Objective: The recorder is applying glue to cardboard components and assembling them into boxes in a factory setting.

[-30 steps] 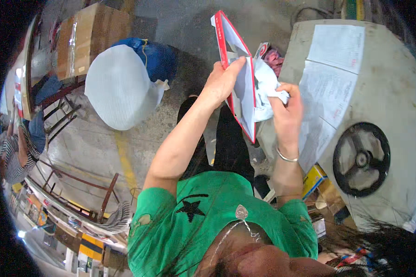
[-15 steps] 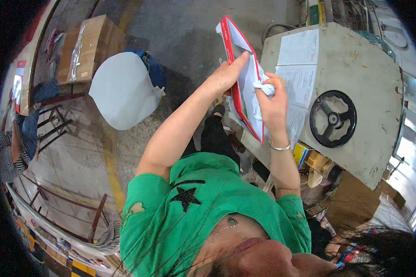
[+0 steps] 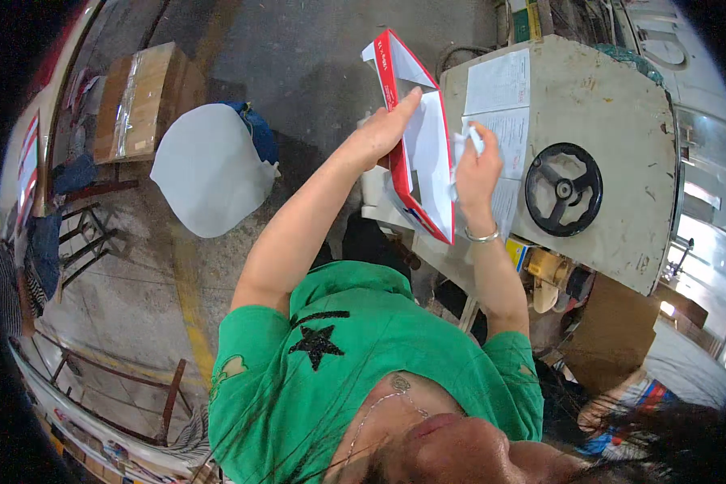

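Observation:
My left hand (image 3: 381,135) grips a long, open red-and-white cardboard box (image 3: 430,157) by its left side, the thumb over the rim. The box is tilted, and its white inside faces up. At the box's right edge is my right hand (image 3: 479,176), fingers closed on a crumpled white cloth (image 3: 461,147). Part of the cloth lies against or behind that edge; I cannot tell which. A bracelet circles my right wrist.
A grey-topped table (image 3: 621,113) at the right bears printed sheets (image 3: 500,81) and a black handwheel (image 3: 564,189). To the left are a stool with a pale cover (image 3: 214,169) and a taped carton (image 3: 141,101). A brass-coloured machine part (image 3: 547,278) sits below the table's edge.
My right hand has drawn the cloth from inside the box to its right edge. The box has turned slightly, so more of its inside shows. The whole view has shifted a little.

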Demonstrator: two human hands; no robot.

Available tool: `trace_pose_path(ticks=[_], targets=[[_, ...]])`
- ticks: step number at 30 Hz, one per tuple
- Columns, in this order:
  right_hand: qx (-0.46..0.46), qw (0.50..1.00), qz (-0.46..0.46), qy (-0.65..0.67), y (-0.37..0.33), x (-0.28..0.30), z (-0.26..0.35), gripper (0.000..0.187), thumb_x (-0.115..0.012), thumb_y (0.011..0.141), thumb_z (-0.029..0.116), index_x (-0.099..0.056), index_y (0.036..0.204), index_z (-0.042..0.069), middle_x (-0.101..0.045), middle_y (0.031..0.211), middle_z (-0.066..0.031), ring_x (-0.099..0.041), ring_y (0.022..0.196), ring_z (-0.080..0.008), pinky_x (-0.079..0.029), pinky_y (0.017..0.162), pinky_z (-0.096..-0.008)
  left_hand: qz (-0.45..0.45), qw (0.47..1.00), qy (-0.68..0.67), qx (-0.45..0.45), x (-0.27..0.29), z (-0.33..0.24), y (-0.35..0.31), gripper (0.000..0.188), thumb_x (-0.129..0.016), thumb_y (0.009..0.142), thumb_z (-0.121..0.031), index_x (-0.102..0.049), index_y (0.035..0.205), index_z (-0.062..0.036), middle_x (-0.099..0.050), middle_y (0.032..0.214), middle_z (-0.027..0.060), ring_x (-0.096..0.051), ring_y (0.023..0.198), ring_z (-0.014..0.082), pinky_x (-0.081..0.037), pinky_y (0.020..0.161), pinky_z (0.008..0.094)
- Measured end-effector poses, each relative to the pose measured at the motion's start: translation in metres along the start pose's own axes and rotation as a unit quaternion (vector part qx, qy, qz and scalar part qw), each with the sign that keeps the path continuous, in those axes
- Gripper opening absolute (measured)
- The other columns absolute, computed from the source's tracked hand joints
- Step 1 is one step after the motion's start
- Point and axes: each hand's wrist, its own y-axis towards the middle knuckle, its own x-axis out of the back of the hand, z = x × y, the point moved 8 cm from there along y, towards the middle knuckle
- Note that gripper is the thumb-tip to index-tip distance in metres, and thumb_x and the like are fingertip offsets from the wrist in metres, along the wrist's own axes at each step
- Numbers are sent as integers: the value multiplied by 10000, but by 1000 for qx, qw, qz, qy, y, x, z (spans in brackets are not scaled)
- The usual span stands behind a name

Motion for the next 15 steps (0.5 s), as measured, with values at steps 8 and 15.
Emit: trace_pose_path(ticks=[8,15], targets=[[-41,997,-47,40,8,35,-7,152,-491,852,48,-573,954,-28,-615,871,-119,-554,829,-164,-425,787,-286,-1,1000,-8,21,-5,-26,-37,829,-349,785,-701,-417,1293,-49,-454,1289,156,-432,1181,274,-302,970,454],[-145,987,-59,25,13,25,-45,369,-442,921,285,-580,865,-52,-574,712,-69,-513,723,-160,-404,652,-292,-85,983,-17,-161,23,-54,-70,747,-338,845,-633,-473,1200,10,-546,1141,159,-541,999,235,-420,846,352]])
